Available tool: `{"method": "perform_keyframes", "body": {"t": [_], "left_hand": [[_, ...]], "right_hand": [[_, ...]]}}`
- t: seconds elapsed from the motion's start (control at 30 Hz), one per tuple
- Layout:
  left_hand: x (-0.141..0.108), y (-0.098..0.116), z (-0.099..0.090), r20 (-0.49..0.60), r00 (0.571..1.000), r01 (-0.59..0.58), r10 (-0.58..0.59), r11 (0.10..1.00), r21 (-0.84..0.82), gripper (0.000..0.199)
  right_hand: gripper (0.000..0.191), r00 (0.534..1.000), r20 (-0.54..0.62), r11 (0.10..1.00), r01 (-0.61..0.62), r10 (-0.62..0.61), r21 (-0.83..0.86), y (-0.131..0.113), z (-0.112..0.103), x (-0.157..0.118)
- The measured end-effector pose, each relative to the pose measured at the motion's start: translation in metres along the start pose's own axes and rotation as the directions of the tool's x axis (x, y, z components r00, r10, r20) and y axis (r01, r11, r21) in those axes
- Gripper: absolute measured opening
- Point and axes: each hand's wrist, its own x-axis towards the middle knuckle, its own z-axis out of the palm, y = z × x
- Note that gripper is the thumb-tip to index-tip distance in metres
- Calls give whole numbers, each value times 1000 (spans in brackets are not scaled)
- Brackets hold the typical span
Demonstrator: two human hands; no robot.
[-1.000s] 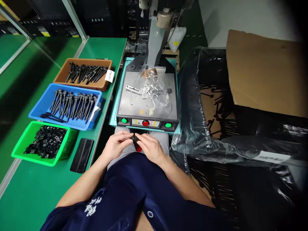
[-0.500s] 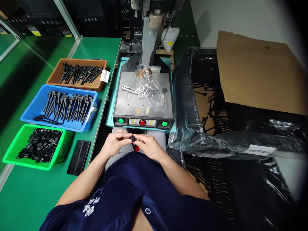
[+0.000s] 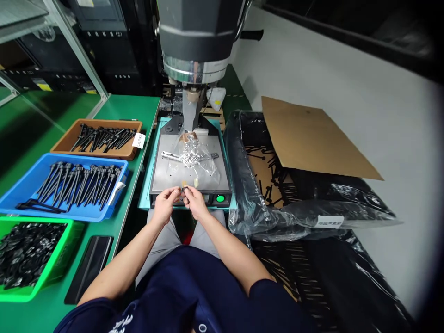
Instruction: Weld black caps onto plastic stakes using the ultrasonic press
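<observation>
My left hand (image 3: 165, 204) and my right hand (image 3: 195, 202) meet over the front edge of a press-like machine. Between their fingertips is a small black plastic part (image 3: 183, 189), pinched from both sides and mostly covered by the fingers. Its exact kind is too small to make out. Just beyond my hands lies the machine's grey metal plate (image 3: 166, 171), with a crumpled clear plastic bag (image 3: 194, 159) over a fixture on it. A green button (image 3: 220, 198) shows to the right of my right hand; my hands hide most of the front panel.
On the green table (image 3: 104, 107) at left stand a brown tray (image 3: 58, 145) and a blue tray (image 3: 81, 214) of black rods, a green bin (image 3: 65, 252) of small black parts, and a black phone-like slab (image 3: 88, 268). At right, cardboard (image 3: 319, 138) covers part of a plastic-lined box (image 3: 239, 185).
My view has tilted up, bringing the machine's head into sight. Both hands have moved forward from above my lap to the machine's front panel, still pinching the small black part.
</observation>
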Motion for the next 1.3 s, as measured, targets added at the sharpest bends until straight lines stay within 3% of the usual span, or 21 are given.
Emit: {"method": "perform_keyframes", "body": {"t": [0.13,0.3,0.43,0.5,0.6,0.67,0.8,0.87,1.13,1.3], "left_hand": [[38,3,16,54,980,194,-190,882,-430,36],[75,21,25,176,958,284,-227,667,-689,42],[90,28,27,134,964,246,-231,568,-785,26],[91,30,29,66,972,186,-223,573,-798,16],[85,36,33,-6,982,113,-188,613,-782,18],[80,41,36,-19,987,88,-160,634,-768,18],[74,51,38,-38,990,61,-135,655,-753,18],[74,53,38,-24,991,73,-134,672,-737,17],[82,54,35,29,993,101,-115,693,-714,18],[84,55,34,18,994,90,-112,682,-725,18]], "right_hand": [[36,979,-152,989,144,-137,37,-6,3,44],[37,925,-194,919,360,-328,162,-29,-2,64],[44,914,-182,894,395,-362,209,-49,-5,66],[47,923,-157,902,379,-351,209,-54,-3,72],[46,919,-146,905,389,-367,174,-57,3,89],[43,866,-189,876,480,-462,56,-61,6,103],[36,702,-216,732,619,-678,-283,-76,5,124],[35,676,-193,693,628,-711,-354,-85,6,131],[34,691,-164,706,655,-704,-270,-100,26,160],[46,837,-129,844,512,-532,-159,-108,23,171]]}}
